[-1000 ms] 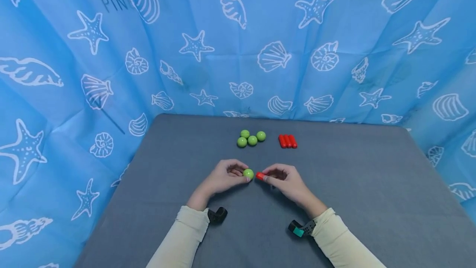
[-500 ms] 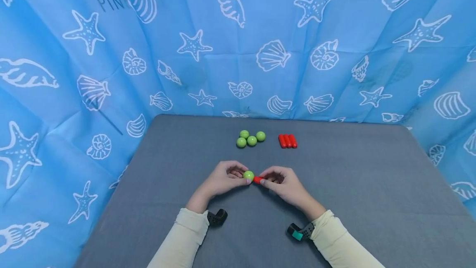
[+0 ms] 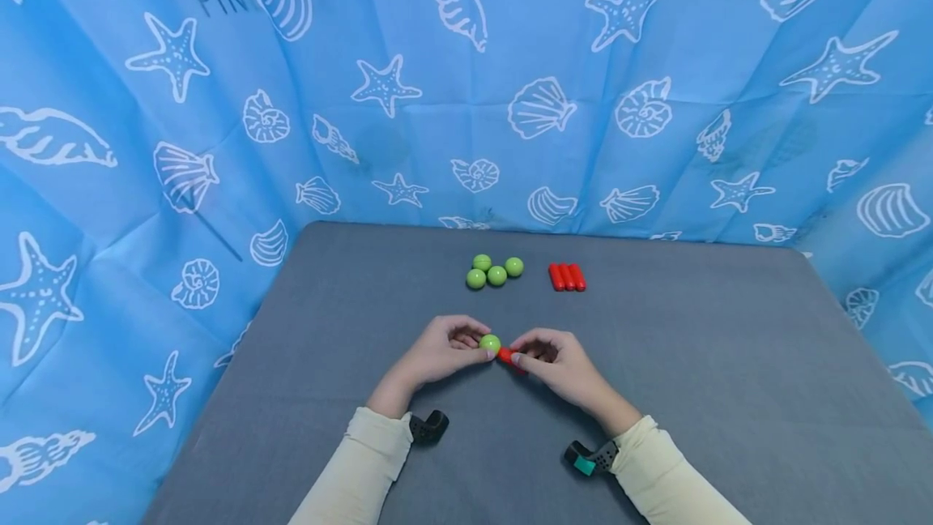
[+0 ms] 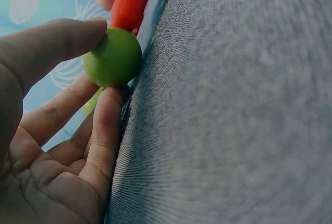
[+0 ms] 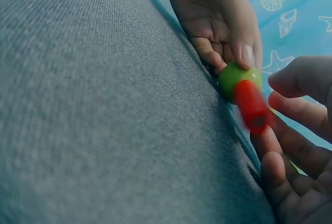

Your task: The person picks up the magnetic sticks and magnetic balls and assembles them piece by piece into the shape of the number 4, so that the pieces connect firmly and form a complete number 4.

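Note:
In the head view my left hand (image 3: pixel 445 351) pinches a glossy green ball (image 3: pixel 490 343) between thumb and fingertips, low over the grey table. A short red stick (image 3: pixel 506 356) meets the ball end-on at its right side. My right hand (image 3: pixel 557 363) has its thumb and fingers curled about this stick. Seen from the left wrist, the stick (image 4: pixel 129 3) points straight out of the ball (image 4: pixel 114 58). In the right wrist view the stick (image 5: pixel 252 109) is blurred, tilted, with the thumb tip beside it and a finger at its near end.
Several green balls (image 3: pixel 496 275) lie grouped farther back on the grey table (image 3: pixel 350 290). To their right three red sticks (image 3: pixel 567 277) lie side by side. A blue curtain (image 3: pixel 437 144) with white shell prints hangs behind the table. Dark straps sit on both wrists.
The red stick, first slightly apart from the ball, has moved left and now meets it. The stick now slants more, its far end lower. The left hand has hardly moved.

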Demonstrator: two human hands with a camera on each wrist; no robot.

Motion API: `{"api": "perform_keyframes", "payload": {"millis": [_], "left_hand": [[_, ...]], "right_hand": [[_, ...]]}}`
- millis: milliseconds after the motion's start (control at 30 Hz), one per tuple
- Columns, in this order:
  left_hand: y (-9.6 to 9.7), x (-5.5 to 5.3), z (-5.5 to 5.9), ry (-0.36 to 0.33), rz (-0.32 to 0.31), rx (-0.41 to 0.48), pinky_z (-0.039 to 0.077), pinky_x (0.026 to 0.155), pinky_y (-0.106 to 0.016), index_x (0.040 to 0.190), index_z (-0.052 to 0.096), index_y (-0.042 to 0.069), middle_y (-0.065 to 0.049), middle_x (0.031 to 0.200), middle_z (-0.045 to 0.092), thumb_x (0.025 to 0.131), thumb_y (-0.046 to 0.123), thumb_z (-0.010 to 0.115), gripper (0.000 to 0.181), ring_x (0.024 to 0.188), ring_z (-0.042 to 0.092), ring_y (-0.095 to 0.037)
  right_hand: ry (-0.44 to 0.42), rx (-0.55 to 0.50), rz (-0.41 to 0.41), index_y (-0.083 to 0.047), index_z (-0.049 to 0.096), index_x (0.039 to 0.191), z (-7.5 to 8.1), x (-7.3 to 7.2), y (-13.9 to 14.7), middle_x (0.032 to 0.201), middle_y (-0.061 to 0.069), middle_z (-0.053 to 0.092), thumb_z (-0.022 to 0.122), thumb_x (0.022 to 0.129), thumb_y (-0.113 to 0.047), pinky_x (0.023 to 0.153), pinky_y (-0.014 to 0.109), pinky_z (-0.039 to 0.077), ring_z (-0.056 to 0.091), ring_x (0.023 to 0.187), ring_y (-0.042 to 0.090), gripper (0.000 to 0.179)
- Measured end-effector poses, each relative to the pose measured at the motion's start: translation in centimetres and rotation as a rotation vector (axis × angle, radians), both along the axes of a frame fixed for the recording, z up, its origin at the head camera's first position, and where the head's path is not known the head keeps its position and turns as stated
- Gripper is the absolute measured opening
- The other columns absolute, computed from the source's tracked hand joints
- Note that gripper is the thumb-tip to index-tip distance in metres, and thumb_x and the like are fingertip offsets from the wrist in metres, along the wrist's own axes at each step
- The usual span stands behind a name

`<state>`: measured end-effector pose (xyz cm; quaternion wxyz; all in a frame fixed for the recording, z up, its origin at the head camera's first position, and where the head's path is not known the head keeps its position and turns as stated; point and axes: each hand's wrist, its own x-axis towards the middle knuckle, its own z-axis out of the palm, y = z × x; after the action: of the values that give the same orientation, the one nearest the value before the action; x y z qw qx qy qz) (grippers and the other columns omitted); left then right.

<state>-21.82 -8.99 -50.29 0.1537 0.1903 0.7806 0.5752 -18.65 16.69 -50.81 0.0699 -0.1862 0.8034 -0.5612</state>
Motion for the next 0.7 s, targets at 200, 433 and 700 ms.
{"api": "perform_keyframes", "payload": {"millis": [200, 433, 700], "left_hand": [[0.26, 0.11, 0.27, 0.011, 0.016, -0.022, 0.057, 0.083, -0.021, 0.123, 0.075, 0.006, -0.012, 0.113, 0.075, 0.095, 0.016, 0.081, 0.03, 0.093, 0.066, -0.012], [0.38, 0.12, 0.37, 0.041, 0.025, -0.03, 0.057, 0.087, -0.027, 0.125, 0.074, 0.006, -0.011, 0.118, 0.075, 0.098, 0.016, 0.078, 0.03, 0.097, 0.068, -0.014], [0.4, 0.16, 0.15, 0.05, 0.032, -0.045, 0.058, 0.09, -0.03, 0.128, 0.073, 0.007, -0.009, 0.122, 0.075, 0.1, 0.019, 0.076, 0.031, 0.101, 0.069, -0.015]], "right_hand": [[0.037, 0.003, 0.023, -0.008, 0.077, 0.111, -0.07, 0.18, 0.06, 0.089, 0.011, 0.073, 0.073, 0.1, -0.01, 0.063, 0.025, 0.054, 0.062, 0.071, 0.013, 0.012], [0.057, 0.018, 0.043, -0.009, 0.078, 0.112, 0.07, 0.31, -0.14, 0.089, 0.008, 0.073, 0.073, 0.101, -0.012, 0.064, 0.025, 0.053, 0.062, 0.072, 0.013, 0.012], [0.053, 0.015, 0.057, -0.009, 0.078, 0.114, 0.12, 0.41, -0.23, 0.092, 0.007, 0.074, 0.071, 0.102, -0.013, 0.066, 0.025, 0.053, 0.062, 0.074, 0.014, 0.014]]}}
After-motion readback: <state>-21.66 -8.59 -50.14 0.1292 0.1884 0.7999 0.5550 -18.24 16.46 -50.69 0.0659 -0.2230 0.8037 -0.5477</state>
